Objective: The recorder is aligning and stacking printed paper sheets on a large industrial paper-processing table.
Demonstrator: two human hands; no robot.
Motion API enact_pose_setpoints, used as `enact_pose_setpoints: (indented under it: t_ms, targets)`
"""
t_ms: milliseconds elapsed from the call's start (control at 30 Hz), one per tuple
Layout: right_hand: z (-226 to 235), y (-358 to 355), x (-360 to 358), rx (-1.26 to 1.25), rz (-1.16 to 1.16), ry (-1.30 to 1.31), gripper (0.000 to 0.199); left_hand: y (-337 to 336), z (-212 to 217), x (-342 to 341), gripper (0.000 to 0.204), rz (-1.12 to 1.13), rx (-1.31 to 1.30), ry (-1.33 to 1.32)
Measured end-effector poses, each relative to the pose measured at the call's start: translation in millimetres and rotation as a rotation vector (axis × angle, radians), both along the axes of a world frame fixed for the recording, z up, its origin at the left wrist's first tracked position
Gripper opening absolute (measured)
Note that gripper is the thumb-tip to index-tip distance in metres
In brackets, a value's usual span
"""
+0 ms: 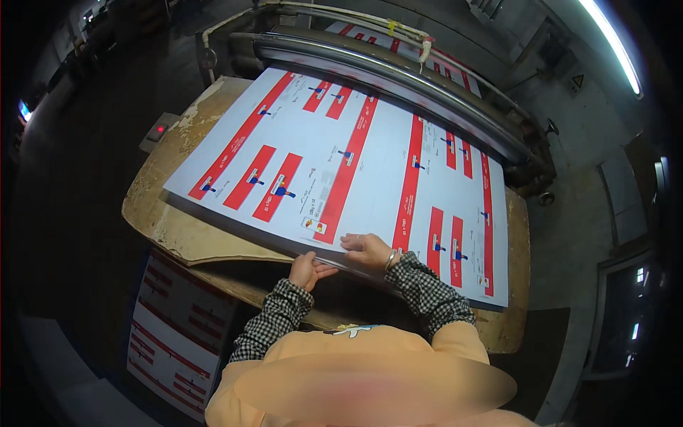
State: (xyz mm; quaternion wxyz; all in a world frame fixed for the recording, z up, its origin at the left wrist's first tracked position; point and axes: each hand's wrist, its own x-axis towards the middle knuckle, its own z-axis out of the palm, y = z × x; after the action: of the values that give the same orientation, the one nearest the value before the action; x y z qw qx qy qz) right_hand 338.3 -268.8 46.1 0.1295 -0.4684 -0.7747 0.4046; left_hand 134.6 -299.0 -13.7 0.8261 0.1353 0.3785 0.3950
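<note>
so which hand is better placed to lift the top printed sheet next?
Probably the right hand: it lies flat on top of the printed sheet near its front edge. The left hand sits lower, at the stack's front edge, better suited to steadying it.

Black-and-white checked sleeves, orange vest

This is a print shop or packaging works. A long steel roller (398,85) crosses a heavy machine, and just before it a stack of large printed sheets (341,171) with red bars lies on a worn board (171,228). Below the board lie more printed sheets (174,334). Beyond the roller, bare concrete and a tube light (612,43).
</note>
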Motion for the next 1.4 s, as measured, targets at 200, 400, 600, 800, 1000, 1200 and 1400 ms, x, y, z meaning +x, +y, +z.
enact_pose_setpoints:
  t_ms: [200,400,600,800,1000,1200,1400]
  targets:
    - [-32.7,49.0,14.2,0.086,-0.265,-0.028,0.034,1.1,11.4,-2.8,0.032,-0.016,0.071,0.100]
    - [-21.5,41.6,4.5,0.008,0.109,-0.303,0.091,5.3,9.5,-1.2,0.029,0.028,0.143,0.150]
    - [-2.9,9.0,13.3,0.142,0.178,-0.302,0.077,-0.7,23.2,1.5,0.029,0.014,0.147,-0.080]
    - [40.2,10.5,19.3,-0.026,0.102,-0.062,0.030,7.3,12.6,-1.4,0.023,-0.153,0.142,-0.066]
    - [67.5,2.3,22.1,0.266,0.056,0.125,0.019,22.8,19.4,-8.4,0.030,-0.421,0.596,0.504]
    - [13.2,-8.8,13.7,0.145,0.024,0.055,0.024,28.4,13.6,-8.2,0.037,-0.469,0.521,0.629]
    - [3.0,4.3,17.2,0.003,-0.094,0.050,0.027,23.2,17.1,-9.1,0.048,-0.363,0.669,0.530]
